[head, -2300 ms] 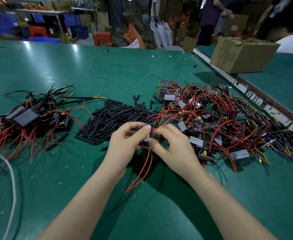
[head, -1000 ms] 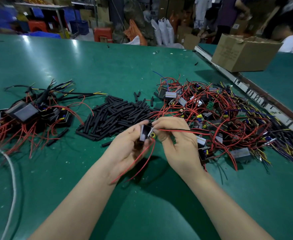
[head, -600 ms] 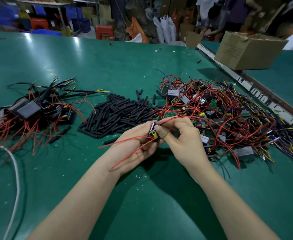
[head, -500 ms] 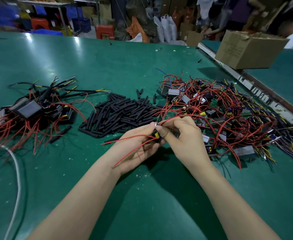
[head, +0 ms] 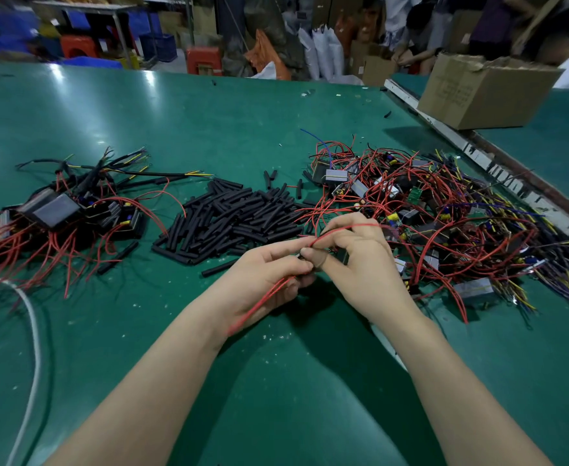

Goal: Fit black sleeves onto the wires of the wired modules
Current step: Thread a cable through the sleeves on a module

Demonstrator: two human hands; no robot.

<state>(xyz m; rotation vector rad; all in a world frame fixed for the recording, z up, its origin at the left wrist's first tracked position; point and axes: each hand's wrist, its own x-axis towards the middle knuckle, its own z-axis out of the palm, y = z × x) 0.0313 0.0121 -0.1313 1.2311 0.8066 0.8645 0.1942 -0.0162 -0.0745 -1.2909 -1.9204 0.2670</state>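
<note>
From the head view we see our left hand (head: 262, 277) and right hand (head: 360, 264) meeting just above the green table (head: 209, 129), near the middle of the scene. Our left hand has its fingers curled around a small dark module (head: 306, 262), mostly hidden between the fingertips, and a pair of red wires (head: 259, 306) runs down across its palm toward the wrist. Our right hand pinches another red wire (head: 343, 228) between thumb and forefinger; that wire arcs up over the knuckles and away to the right. The two thumbs touch at the module. Just beyond the hands, slightly left, lies the heap of black sleeves (head: 236, 220), loose on the table, with a few strays beside it. To the right of the hands, touching the right hand's far side, sprawls the big tangle of unsleeved modules (head: 427, 210) with red, yellow and dark wires. Far to the left sits a smaller pile of sleeved modules (head: 68, 210). A white cable (head: 34, 331) curves along the near left edge, and a cardboard box (head: 478, 92) stands at the far right.
</note>
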